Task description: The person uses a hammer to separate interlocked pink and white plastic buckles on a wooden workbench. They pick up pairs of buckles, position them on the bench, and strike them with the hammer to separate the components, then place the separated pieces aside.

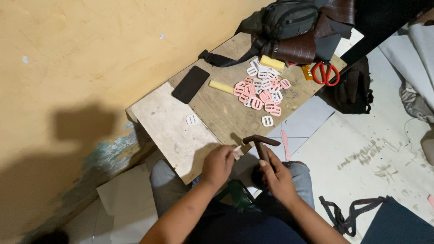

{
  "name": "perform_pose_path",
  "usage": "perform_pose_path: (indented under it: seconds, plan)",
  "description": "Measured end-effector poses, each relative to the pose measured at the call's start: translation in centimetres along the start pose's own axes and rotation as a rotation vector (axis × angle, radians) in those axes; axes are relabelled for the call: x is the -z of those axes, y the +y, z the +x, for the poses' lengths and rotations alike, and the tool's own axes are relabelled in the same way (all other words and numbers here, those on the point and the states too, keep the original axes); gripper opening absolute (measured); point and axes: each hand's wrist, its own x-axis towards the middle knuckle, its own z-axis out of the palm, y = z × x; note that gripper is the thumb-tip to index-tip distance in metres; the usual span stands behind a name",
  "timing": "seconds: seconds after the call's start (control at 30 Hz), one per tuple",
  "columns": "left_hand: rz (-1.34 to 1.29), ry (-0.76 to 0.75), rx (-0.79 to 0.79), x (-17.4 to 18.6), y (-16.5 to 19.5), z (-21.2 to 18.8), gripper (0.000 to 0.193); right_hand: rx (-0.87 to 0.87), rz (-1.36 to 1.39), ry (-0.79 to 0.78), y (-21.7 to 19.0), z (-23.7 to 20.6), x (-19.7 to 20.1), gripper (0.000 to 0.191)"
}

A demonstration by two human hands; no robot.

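Brown hammer (261, 143) is sitting gripped in my right hand (276, 177); my left hand (218, 164) is pinching a small pale piece (237, 148) at the counter (181, 135) edge.

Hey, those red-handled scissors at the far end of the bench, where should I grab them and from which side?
Probably by the red handle loops, coming from above on the floor-side edge of the wooden bench. The scissors lie flat with the loops at that edge, while the blades point in under the brown material, so the blade end is hidden.
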Motion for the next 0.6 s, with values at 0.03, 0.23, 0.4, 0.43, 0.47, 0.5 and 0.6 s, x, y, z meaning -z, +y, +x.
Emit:
perform_pose_path:
  seconds: [0.03,0.23,0.4,0.43,0.47,0.5,0.6]
  plan:
    - [-0.145,0.031,0.098,-0.3,-0.2,0.3,0.017,-0.026,-0.040,0.008,0.0,-0.1,0.0,0.059]
    - [-0.172,0.063,0.248,-1.3,-1.6,1.8,0.018,0.084,-0.348,0.026,0.3,-0.6,0.3,0.050]
    - [-0.299,0.042,0.254,-1.4,-1.7,2.0,0.014,0.580,-0.616,0.068,1.3,-0.4,0.0,0.046]
    - [-0.347,0.041,0.256,-1.4,-1.6,2.0,0.013,0.574,-0.596,0.075,1.5,-0.4,0.0,0.045]
    - [-0.395,0.040,0.263,-1.4,-1.5,2.1,0.013,0.567,-0.576,0.079,1.6,-0.4,0.0,0.044]
    - [-0.365,0.021,0.293,-1.3,-1.4,2.0,0.012,0.555,-0.555,0.081,1.6,-0.6,0.0,0.043]
    - [-0.269,-0.001,0.347,-1.3,-1.2,2.3,0.012,0.236,-0.605,0.021,1.3,-1.1,0.0,0.041]
